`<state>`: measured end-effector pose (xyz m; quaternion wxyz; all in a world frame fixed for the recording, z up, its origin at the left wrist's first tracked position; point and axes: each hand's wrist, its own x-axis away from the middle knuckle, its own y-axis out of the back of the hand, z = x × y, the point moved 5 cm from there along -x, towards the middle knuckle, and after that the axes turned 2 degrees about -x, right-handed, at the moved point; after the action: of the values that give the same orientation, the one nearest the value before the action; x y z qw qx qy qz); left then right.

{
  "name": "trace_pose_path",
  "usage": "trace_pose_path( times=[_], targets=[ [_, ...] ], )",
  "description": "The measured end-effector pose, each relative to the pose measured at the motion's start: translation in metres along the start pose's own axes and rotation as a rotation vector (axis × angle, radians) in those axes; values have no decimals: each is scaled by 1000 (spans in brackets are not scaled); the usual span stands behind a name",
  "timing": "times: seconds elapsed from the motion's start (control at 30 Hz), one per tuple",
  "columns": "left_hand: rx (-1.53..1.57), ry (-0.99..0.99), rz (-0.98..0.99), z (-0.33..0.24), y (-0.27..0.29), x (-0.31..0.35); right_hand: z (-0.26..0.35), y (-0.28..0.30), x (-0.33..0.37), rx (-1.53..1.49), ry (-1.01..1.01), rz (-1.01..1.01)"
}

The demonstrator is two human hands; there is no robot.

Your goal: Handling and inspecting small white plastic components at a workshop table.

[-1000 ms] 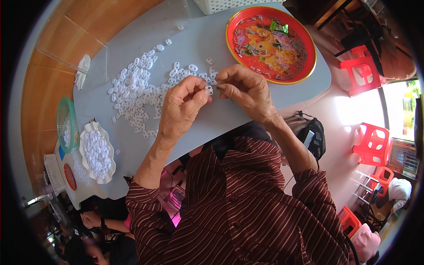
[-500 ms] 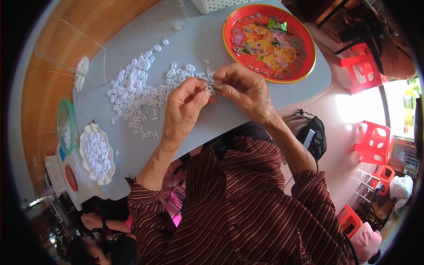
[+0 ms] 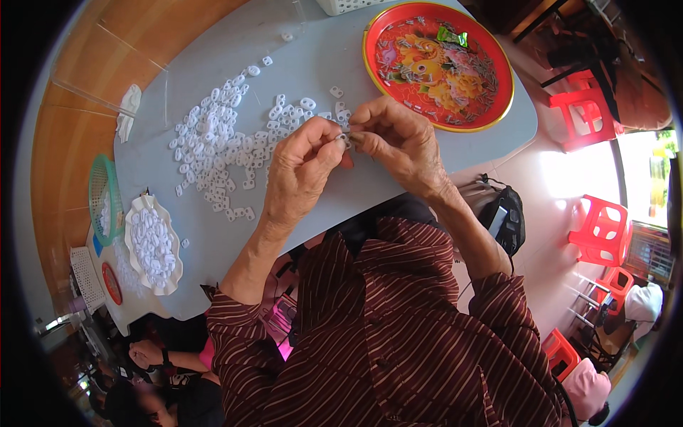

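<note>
A small white plastic piece with holes (image 3: 344, 141) is pinched between the thumb and forefinger of my left hand (image 3: 302, 171). My right hand (image 3: 405, 153) meets it from the other side, thumb and forefinger closed at the piece's edge. Whatever those right fingertips grip is too small and covered to make out. Beyond and left of my hands, many similar white pieces (image 3: 213, 132) lie spread in a loose heap on the grey-blue table (image 3: 313, 217). A few of them lie just past my fingertips.
At the far right, a red flowered tray (image 3: 370, 64) holds many tiny metallic pieces and a green wrapper (image 3: 452, 37). A scalloped white dish (image 3: 176, 276) of white pieces and a green mesh basket (image 3: 96, 174) stand left. Another person's hand (image 3: 146, 354) shows lower left.
My hands keep the same pinched pose, with only a slight shift of the fingertips around the white piece. The whole view has moved a little.
</note>
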<state>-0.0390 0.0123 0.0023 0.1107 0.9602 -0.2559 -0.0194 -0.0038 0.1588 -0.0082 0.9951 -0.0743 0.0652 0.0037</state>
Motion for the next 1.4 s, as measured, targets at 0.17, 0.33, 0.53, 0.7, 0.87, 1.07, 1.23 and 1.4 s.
trace_pose_path(
  times=[0.17,0.33,0.53,0.7,0.87,1.07,1.23,1.4],
  targets=[
    [194,31,55,7,-1,0,0,-2,0,-43,-3,4],
    [221,64,87,8,-1,1,-4,-1,0,-78,-6,-2],
    [40,1,51,1,1,2,-5,-1,0,-22,21,-21],
    [-115,-45,12,-6,0,4,-6,-1,0,36,45,-8],
    [-162,-193,-38,-10,-3,5,-1,-2,-1,68,89,-7],
    [-69,-54,22,-1,0,3,-5,0,0,127,15,-20],
    [56,-57,51,1,-2,4,2,-2,0,311,30,-65],
    [48,-121,45,0,-7,6,5,-1,2,339,0,-56]
  ],
)
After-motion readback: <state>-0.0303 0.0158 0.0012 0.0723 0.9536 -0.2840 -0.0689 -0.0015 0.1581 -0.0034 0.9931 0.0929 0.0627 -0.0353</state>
